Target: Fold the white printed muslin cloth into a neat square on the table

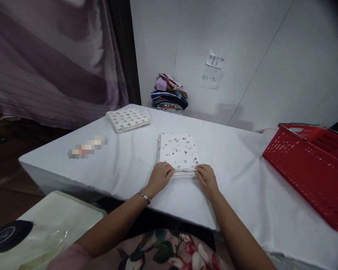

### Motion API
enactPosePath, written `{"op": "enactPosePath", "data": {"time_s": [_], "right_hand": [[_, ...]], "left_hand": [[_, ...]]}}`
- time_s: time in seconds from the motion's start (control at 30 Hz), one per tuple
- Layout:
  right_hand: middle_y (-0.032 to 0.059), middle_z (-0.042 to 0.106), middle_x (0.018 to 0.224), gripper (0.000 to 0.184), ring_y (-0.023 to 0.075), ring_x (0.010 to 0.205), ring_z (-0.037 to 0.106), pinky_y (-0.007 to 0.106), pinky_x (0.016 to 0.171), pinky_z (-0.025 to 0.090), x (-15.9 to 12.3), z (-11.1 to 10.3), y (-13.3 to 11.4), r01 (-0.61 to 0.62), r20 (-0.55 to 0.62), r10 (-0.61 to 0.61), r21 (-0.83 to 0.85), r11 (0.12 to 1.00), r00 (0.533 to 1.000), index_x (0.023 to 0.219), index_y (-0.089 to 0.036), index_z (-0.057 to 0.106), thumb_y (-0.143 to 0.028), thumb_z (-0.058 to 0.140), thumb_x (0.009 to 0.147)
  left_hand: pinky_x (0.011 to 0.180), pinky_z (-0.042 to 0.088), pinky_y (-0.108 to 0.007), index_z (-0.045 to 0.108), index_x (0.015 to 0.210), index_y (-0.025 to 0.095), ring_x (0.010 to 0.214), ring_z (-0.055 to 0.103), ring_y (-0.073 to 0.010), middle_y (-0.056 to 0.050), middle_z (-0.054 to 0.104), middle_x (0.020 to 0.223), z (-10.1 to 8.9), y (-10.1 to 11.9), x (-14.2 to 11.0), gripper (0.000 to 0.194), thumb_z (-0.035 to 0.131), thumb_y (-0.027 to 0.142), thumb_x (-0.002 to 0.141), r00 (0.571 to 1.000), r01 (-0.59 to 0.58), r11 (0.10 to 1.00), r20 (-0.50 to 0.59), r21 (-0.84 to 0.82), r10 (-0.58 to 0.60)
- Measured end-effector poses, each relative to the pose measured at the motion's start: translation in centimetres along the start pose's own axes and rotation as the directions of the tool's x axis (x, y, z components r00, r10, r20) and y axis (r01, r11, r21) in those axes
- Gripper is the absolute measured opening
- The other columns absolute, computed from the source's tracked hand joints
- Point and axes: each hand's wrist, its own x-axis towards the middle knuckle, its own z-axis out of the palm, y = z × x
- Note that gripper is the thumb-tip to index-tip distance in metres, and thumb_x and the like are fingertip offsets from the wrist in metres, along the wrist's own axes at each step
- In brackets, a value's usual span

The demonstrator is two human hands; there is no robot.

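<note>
A folded white cloth [178, 152] with small grey, black and green prints lies in layers on the white-covered table [231, 180]. My left hand [161, 176] pinches its near left corner, thumb and fingers together. At the near right corner, my right hand [207, 178] grips the edge the same way. Between the hands the stacked layers of the near edge show. Another folded cloth [129, 119], white with a repeated small pattern, rests farther back on the left, apart from both hands.
A red plastic basket [312, 168] with a metal handle stands at the right. Several folded fabrics [169, 95] are piled behind the far edge, against the wall. A blurred-out item [88, 147] lies at the left. A pale surface [53, 221] with a dark round object sits at lower left.
</note>
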Motion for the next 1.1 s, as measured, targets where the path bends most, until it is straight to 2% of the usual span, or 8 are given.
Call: {"op": "enactPosePath", "data": {"time_s": [0.17, 0.3, 0.5, 0.7, 0.83, 0.97, 1.1], "right_hand": [[0.0064, 0.061, 0.098, 0.022, 0.0217, 0.095, 0.054, 0.042, 0.083, 0.043, 0.05, 0.05, 0.21, 0.049, -0.021, -0.049, -0.017, 0.999, 0.999, 0.101, -0.024, 0.062, -0.02, 0.045, 0.088], [0.0059, 0.061, 0.098, 0.021, 0.0215, 0.095, 0.053, 0.042, 0.083, 0.042, 0.09, -0.04, 0.2, 0.081, 0.025, -0.08, -0.034, 0.996, 0.996, 0.1, -0.024, 0.062, -0.017, 0.048, 0.085], [0.0059, 0.06, 0.1, 0.025, 0.0212, 0.097, 0.053, 0.041, 0.085, 0.042, 0.02, -0.18, 0.35, 0.103, 0.057, -0.1, -0.038, 0.994, 0.993, 0.103, -0.023, 0.061, -0.016, 0.052, 0.081], [0.0062, 0.061, 0.099, 0.022, 0.0222, 0.095, 0.053, 0.042, 0.083, 0.041, 0.15, 0.02, 0.36, 0.087, 0.087, -0.082, -0.059, 0.994, 0.993, 0.102, -0.023, 0.061, -0.017, 0.051, 0.082], [0.0065, 0.062, 0.096, 0.019, 0.0222, 0.093, 0.053, 0.042, 0.083, 0.041, 0.21, 0.36, 0.49, 0.074, 0.076, -0.067, -0.086, 0.994, 0.995, 0.099, -0.022, 0.061, -0.018, 0.05, 0.084], [0.0059, 0.061, 0.095, 0.018, 0.0211, 0.093, 0.053, 0.04, 0.083, 0.041, 0.24, 0.42, 0.44, 0.06, 0.056, -0.056, -0.082, 0.995, 0.997, 0.097, -0.022, 0.06, -0.018, 0.046, 0.086], [0.0062, 0.061, 0.094, 0.018, 0.0208, 0.094, 0.053, 0.04, 0.084, 0.04, 0.29, 0.27, 0.08, 0.042, 0.051, -0.038, -0.076, 0.996, 0.998, 0.097, -0.022, 0.058, -0.019, 0.043, 0.088]], "left_hand": [[0.08, 0.037, -0.035, 0.061, 0.079, 0.019, 0.084, 0.052, -0.0174, -0.002, 0.062, 0.082, 0.33, -0.33, -0.23, 0.023, 0.042, 0.025, 0.09, 0.992, -0.105, 0.991, -0.059, 0.078, 0.109], [0.079, 0.037, -0.035, 0.06, 0.081, 0.019, 0.083, 0.052, -0.0173, -0.002, 0.062, 0.084, 0.38, -0.44, -0.36, 0.022, 0.041, 0.025, 0.091, 0.987, -0.142, 0.983, -0.061, 0.113, 0.15], [0.079, 0.037, -0.034, 0.059, 0.079, 0.019, 0.082, 0.052, -0.0164, -0.001, 0.062, 0.081, 0.33, -0.35, -0.21, 0.02, 0.043, 0.024, 0.09, 0.989, -0.12, 0.988, -0.077, 0.095, 0.128], [0.078, 0.037, -0.033, 0.059, 0.077, 0.019, 0.081, 0.052, -0.0164, -0.002, 0.061, 0.08, 0.26, -0.25, -0.18, 0.021, 0.042, 0.024, 0.09, 0.99, -0.113, 0.989, -0.07, 0.094, 0.12], [0.08, 0.037, -0.034, 0.06, 0.081, 0.019, 0.083, 0.053, -0.0167, -0.002, 0.062, 0.082, 0.26, -0.43, -0.31, 0.02, 0.043, 0.026, 0.09, 0.988, -0.137, 0.986, -0.057, 0.093, 0.142], [0.081, 0.038, -0.034, 0.06, 0.091, 0.021, 0.086, 0.053, -0.0174, -0.002, 0.062, 0.086, 0.24, -0.53, -0.42, 0.014, 0.051, 0.03, 0.086, 0.986, -0.146, 0.985, -0.063, 0.088, 0.151], [0.082, 0.037, -0.035, 0.061, 0.093, 0.022, 0.088, 0.053, -0.0182, -0.002, 0.062, 0.089, 0.08, -0.41, -0.37, 0.013, 0.055, 0.029, 0.084, 0.987, -0.152, 0.983, -0.03, 0.108, 0.156]]}}
